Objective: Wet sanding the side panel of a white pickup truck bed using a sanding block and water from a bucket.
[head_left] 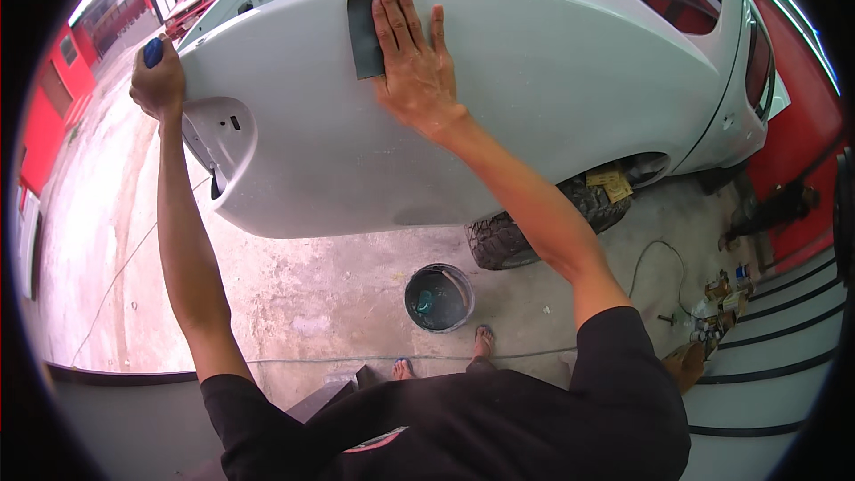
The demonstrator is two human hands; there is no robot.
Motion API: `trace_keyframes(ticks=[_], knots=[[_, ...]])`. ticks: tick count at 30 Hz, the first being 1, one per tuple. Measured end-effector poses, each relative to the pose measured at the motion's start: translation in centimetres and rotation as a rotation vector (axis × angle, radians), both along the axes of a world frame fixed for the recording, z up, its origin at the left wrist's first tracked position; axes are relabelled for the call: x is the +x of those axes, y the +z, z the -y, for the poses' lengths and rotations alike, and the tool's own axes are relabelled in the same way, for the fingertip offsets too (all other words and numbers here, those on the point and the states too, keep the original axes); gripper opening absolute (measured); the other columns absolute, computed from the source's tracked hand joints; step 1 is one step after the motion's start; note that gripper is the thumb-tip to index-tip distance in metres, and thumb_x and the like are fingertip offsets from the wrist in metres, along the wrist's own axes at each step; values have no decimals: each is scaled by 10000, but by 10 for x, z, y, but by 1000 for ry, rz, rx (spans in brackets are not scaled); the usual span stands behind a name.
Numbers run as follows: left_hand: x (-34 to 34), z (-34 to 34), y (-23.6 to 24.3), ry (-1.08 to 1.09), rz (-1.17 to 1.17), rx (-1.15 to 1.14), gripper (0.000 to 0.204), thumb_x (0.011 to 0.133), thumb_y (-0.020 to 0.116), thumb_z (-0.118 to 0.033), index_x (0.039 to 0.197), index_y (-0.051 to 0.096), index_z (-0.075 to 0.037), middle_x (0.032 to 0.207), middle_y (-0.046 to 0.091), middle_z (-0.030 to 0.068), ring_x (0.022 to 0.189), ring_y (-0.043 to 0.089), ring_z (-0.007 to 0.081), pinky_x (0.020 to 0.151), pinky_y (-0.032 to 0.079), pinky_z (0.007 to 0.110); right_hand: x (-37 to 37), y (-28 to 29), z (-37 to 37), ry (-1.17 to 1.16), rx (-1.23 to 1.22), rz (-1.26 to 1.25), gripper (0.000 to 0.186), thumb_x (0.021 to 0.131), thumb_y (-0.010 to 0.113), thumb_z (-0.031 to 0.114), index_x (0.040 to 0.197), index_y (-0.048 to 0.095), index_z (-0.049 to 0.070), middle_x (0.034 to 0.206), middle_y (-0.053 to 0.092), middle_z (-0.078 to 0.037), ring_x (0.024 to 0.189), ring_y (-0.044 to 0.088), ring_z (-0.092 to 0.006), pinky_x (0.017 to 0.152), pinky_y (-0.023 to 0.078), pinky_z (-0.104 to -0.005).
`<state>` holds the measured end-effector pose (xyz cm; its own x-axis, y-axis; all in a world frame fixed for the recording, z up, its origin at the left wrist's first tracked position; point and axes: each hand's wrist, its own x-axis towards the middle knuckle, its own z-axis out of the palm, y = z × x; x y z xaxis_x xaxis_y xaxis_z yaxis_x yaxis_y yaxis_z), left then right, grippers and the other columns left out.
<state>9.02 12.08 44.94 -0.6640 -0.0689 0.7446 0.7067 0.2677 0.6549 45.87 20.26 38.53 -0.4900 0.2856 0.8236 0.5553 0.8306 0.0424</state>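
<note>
At the rear upper corner of a white vehicle body panel (pixel 570 80), my left hand (pixel 158 80) is closed round a small blue object (pixel 153 52), possibly a block or sponge. My right hand (pixel 414 71) lies flat on the panel's upper part, fingers stretched over a dark grey sheet (pixel 363 36) that looks like sandpaper; the sheet's left side sticks out past the fingers. Below the panel, a round bucket (pixel 419 274) stands on the floor with greyish water and a green item in it.
A tyre (pixel 499 240) sits under the panel, with yellowish paper (pixel 614 185) tucked above it. A dark figure, apparently a person (pixel 775 209), is by the red wall at right. Cables cross the concrete floor (pixel 294 294); small items (pixel 717 303) lie at lower right.
</note>
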Motion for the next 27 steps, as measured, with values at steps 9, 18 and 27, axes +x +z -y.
trace_keyframes(ticks=[9, 18, 27], knots=[[8, 0, 5, -7, -10, -16, 409, 832, 690, -502, 1034, 772, -156, 953, 767, 101, 947, 723, 330, 894, 532, 448, 43, -15, -2, -168, 47, -55, 734, 985, 539, 425, 1601, 221, 185, 1670, 198, 23, 1540, 72, -390, 1146, 23, -752], [-3, 4, 2, -4, 10, -36, 418, 832, 681, -513, 1047, 773, -166, 988, 767, 102, 980, 719, 326, 910, 532, 438, 68, -64, -3, -217, -27, -70, 682, 1008, 494, 355, 1571, 266, 46, 1657, 226, -95, 1541, 164, -313, 1219, 69, -618], [-25, 5, 0, 6, -22, -43, 418, 825, 683, -525, 1050, 778, -186, 986, 768, 88, 999, 713, 321, 931, 524, 427, 31, -8, -4, -105, 187, -13, 757, 954, 580, 299, 1528, 267, -83, 1632, 191, -252, 1519, 180, -421, 1214, 159, -592]])
